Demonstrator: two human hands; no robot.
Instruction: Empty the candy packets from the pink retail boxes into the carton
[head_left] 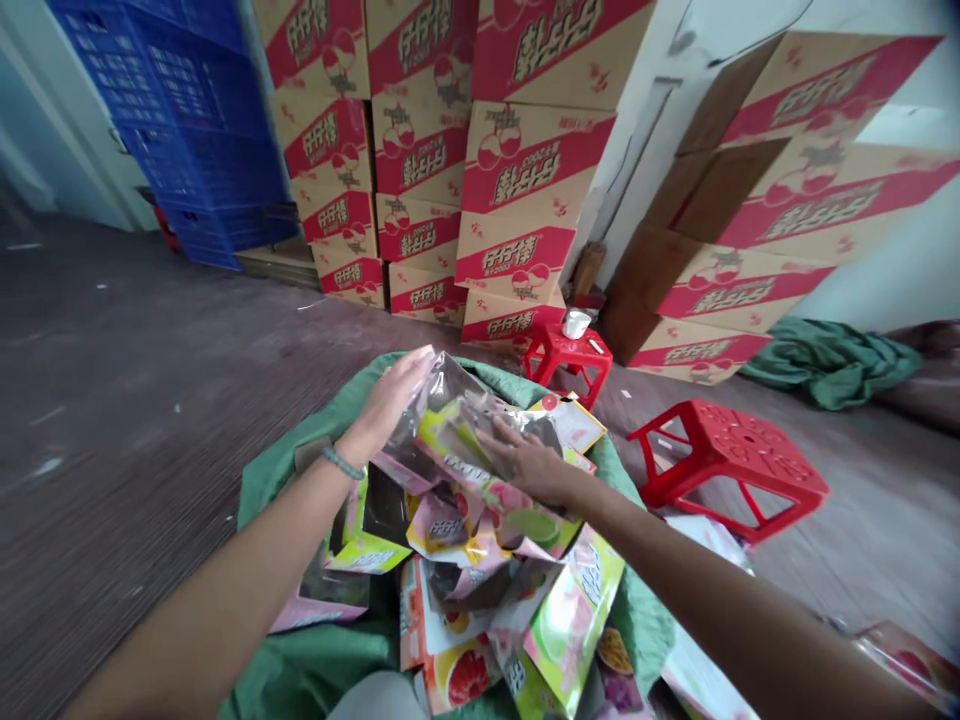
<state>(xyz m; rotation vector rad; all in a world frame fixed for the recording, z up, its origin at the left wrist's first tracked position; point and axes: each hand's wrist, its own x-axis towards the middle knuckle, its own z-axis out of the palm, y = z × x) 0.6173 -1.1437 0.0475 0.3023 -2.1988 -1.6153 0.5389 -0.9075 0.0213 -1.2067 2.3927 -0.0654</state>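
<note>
Cardboard cartons in red and tan, printed with large lettering point(521, 185), stand in columns along the far side of the room. Green cloth sack point(300, 665): mouth spread wide, heaped with printed packaging boxes, several crumpled or tilted. Contents include a yellow-green box with a dark window point(373, 553) at left, a pink-and-green box printed with lime point(574, 625) at lower right, and an orange-printed piece showing red citrus point(469, 675) near the bottom. On top of the heap lies a pink-and-green fruit-printed box with clear plastic film point(525, 510), tilted, between the two hands. Right hand point(521, 460): palm down on its upper face, fingers extended, not clenched. Left hand point(401, 395): against clear film at the heap's far left edge; cannot tell whether it grips, fingertips being partly lost in glare. Blue-green band point(343, 462) on left wrist. Floor point(135, 400): dark, wood-grained, with small scraps. Right of the sack, a red plastic stool point(757, 440); beyond the sack, a smaller-looking red stool point(566, 347) bearing a white object point(576, 323). Blue plastic crates point(187, 100) are stacked at far left.
</note>
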